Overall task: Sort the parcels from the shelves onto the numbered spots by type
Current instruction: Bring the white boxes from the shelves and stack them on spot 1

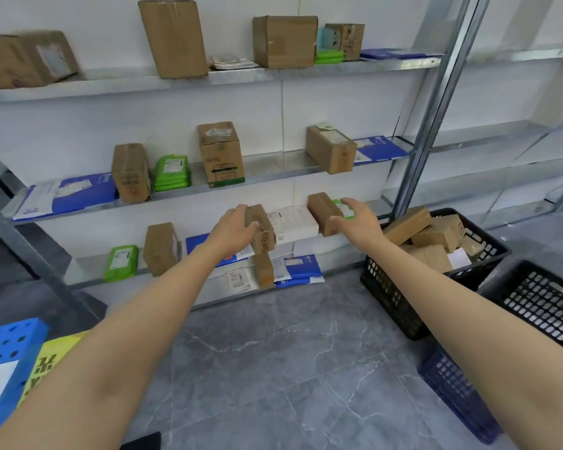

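Mid-frame, the left hand (236, 225) curls round the left box (262, 233) and the right hand (355, 219) round the right box (322, 212) at the low shelf (87, 270), seemingly because both belong with the boxes in the crate (390, 287) at right.

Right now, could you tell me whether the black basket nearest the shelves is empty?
Not empty: the black basket holds brown cardboard boxes heaped above its rim.

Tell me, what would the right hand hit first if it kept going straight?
Likely the green parcel just ahead of the right hand, beside the brown box; they may already touch, depth is unclear.
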